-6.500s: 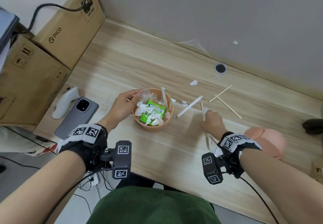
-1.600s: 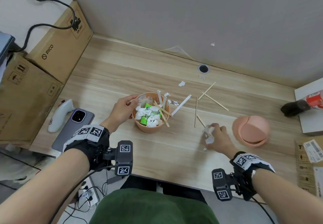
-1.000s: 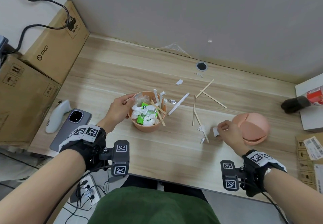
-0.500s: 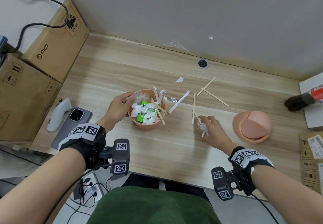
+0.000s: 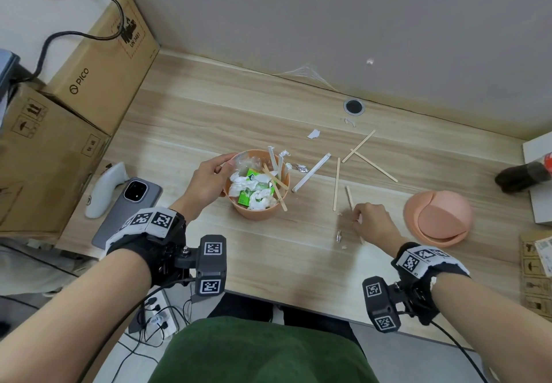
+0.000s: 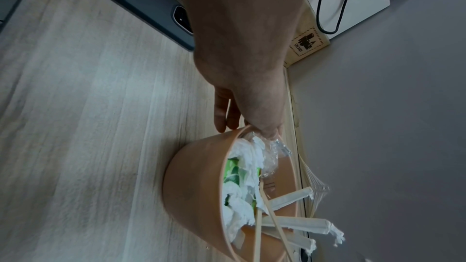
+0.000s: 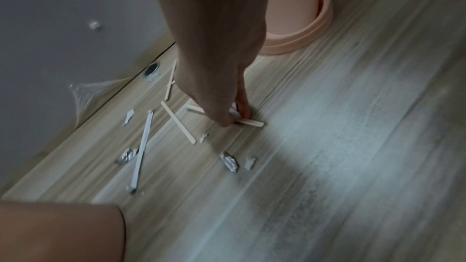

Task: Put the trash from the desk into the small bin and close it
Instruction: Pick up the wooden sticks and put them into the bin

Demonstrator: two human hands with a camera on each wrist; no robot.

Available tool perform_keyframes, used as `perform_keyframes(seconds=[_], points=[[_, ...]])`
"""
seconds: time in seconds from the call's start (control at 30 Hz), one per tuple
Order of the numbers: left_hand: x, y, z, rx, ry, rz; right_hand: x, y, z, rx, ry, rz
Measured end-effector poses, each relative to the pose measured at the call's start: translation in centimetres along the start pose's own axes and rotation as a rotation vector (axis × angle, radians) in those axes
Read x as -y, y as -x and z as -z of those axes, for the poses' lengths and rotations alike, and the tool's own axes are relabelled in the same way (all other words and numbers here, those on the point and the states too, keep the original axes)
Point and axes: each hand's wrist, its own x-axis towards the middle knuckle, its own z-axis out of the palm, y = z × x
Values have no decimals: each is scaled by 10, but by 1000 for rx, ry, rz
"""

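The small orange bin (image 5: 257, 208) stands open mid-desk, filled with white tissues, a green carton, wrappers and sticks. My left hand (image 5: 209, 179) grips its near-left rim, thumb inside (image 6: 264, 130), fingers outside on the bin (image 6: 194, 182). To the right, my right hand (image 5: 366, 218) is down on the desk, and its fingertips (image 7: 227, 122) pinch a short wooden stick (image 7: 252, 122) together with a white paper scrap. The bin's domed lid (image 5: 437, 217) lies just right of that hand. More sticks (image 5: 337, 184), a white wrapper (image 5: 310, 172), foil bits (image 5: 339, 236) and a paper scrap (image 5: 313, 134) lie loose.
A phone (image 5: 128, 206) and a white controller (image 5: 103, 188) lie left of the bin. Cardboard boxes (image 5: 98, 63) block the left edge. A dark bottle (image 5: 522, 175) rests on a white block at the right. The wall runs close behind, with a cable hole (image 5: 354, 106).
My right hand moved left from beside the lid to the short stick and now pinches it on the desk. My left hand stayed on the bin rim.
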Motion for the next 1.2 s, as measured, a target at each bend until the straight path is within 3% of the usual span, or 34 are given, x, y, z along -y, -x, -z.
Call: perform_keyframes(seconds=[0.13, 0.27, 0.37, 0.47, 0.57, 0.67, 0.77, 0.93, 1.2], points=[[2, -2, -1, 7, -4, -14, -14, 3, 9, -82, -295, -121], [2, -4, -1, 18, -4, -27, -15, 10, 29, -98, -849, -152], [3, -5, -1, 15, -8, -33, 19, 15, 66, -188, -1046, 5], [2, -4, -2, 8, -5, -37, 81, 26, 110, -198, -1118, 262], [1, -4, -2, 7, 2, -30, 141, 34, 133, -170, -1084, 439], [2, -5, -1, 11, 16, -22, 184, 30, 128, -214, -858, 548], [3, -6, 0, 15, 25, -20, 206, 23, 108, -222, -512, 636], [4, -5, 0, 25, 49, -23, 217, 14, 76, -112, -118, 724], [6, -5, 2, 32, 58, -28, 209, 14, 95, -189, -190, 648]])
